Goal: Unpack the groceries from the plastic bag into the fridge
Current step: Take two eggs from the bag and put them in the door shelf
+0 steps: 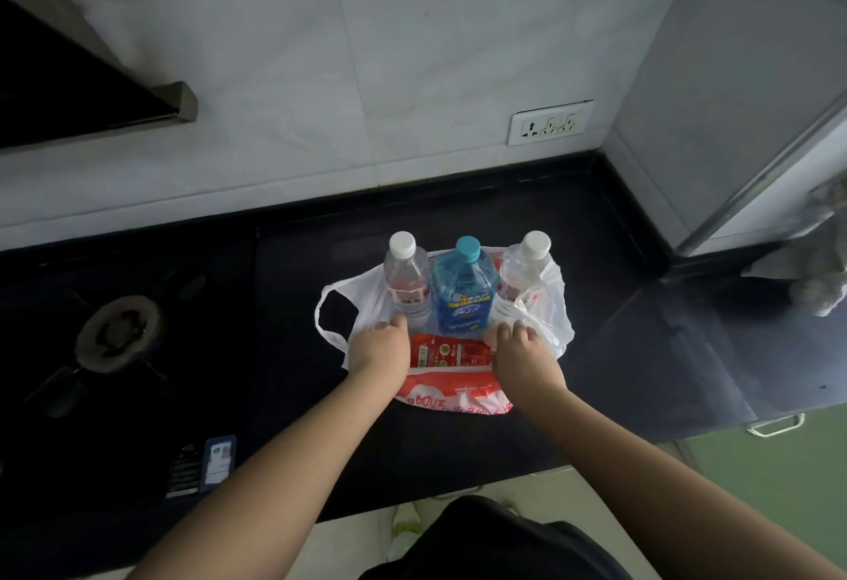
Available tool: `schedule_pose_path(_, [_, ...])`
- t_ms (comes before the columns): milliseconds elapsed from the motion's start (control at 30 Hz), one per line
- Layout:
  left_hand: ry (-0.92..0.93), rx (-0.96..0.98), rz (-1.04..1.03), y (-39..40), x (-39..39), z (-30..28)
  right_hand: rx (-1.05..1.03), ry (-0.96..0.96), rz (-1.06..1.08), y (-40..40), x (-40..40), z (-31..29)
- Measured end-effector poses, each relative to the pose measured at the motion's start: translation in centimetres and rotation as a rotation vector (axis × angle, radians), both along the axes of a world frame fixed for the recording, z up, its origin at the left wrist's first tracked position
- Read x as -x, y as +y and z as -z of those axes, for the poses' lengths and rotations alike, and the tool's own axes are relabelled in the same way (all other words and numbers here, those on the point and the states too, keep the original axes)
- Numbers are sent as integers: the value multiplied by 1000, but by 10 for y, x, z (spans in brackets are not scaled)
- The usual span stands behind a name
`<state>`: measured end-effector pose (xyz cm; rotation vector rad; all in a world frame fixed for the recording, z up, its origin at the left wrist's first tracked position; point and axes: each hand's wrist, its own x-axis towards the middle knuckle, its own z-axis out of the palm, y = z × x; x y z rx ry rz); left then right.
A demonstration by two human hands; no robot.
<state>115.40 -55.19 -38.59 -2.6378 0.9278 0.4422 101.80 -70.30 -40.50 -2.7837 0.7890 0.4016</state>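
A white and red plastic bag [557, 304] lies flattened open on the black counter [458, 456]. Three bottles stand upright in it: a clear one with a white cap [405, 281], a blue one with a teal cap [463, 290] and a second clear one [520, 279]. A red carton [451, 350] lies flat in front of them. My left hand [380, 348] rests on the bag at the carton's left end, fingers curled into the plastic. At the carton's right end, my right hand [522, 357] presses on the bag's crumpled handle.
A gas burner [119, 332] sits on the counter to the left, with a range hood [91, 89] above it. A tall grey fridge-like cabinet [733, 75] stands at the right, a grey cloth [816, 286] beside it. A wall socket [550, 121] is behind the bottles.
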Motion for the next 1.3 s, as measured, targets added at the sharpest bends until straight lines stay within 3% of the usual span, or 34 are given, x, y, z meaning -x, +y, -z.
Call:
schedule_pose_path(367, [43,-131,-84,-8,-12,19,27,12,-21,3,-14,0])
schedule_pose_path(600, [249,55,-262,-11,-25,23,39,41,-54,4,-19,6])
schedule_pose_path(767, [137,188,-121,3,-19,31,-53,-3,12,0,-22,6])
schedule_pose_path(1033, [63,304,-77,13,-16,38,-61,-26,-24,-1,-17,12])
schedule_pose_path(1300, [-33,526,15,35,-4,35,-213,-235,-13,6,-6,8])
